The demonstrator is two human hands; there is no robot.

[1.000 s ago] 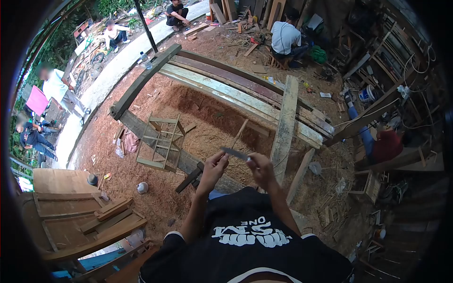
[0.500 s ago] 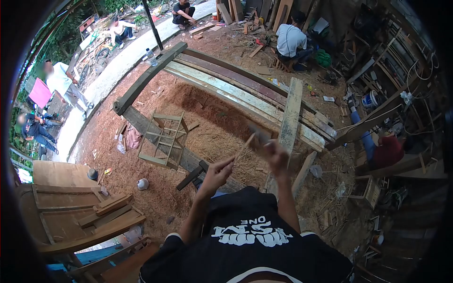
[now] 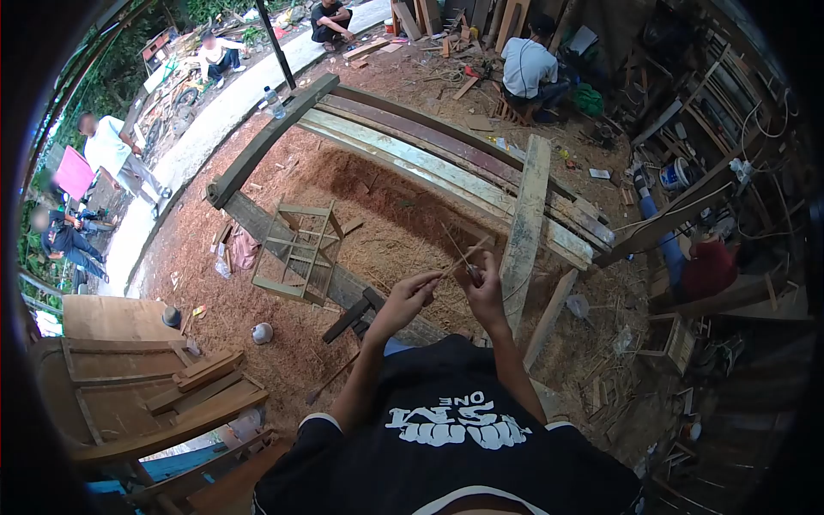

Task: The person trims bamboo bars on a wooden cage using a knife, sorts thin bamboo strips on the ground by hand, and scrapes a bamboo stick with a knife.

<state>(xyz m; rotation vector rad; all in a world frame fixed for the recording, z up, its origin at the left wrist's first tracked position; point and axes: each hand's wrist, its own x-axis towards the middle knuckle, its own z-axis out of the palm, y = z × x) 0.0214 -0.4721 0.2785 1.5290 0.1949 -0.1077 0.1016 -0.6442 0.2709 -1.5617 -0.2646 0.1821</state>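
My left hand [image 3: 403, 302] is closed around the near end of a thin wooden strip [image 3: 466, 256], which points up and to the right. My right hand [image 3: 486, 293] is closed beside the strip's far part, its fingers wrapped round what looks like a small knife [image 3: 473, 273]; most of it is hidden by the fingers. A thin sliver crosses the strip near its tip. Left of my hands, a small slatted wooden frame [image 3: 298, 258] leans on the dark bench beam.
Long boards [image 3: 412, 159] span the bench frame ahead, with a pale plank [image 3: 526, 215] across their right end. Wood shavings [image 3: 369, 193] cover the ground. A person [image 3: 528, 69] sits at the back; others are along the path at left. A wooden panel [image 3: 120, 369] lies at lower left.
My right hand has moved down and left, closer to my left hand. The blurred grey blade shape above it no longer shows, and a thin sliver now crosses the strip.
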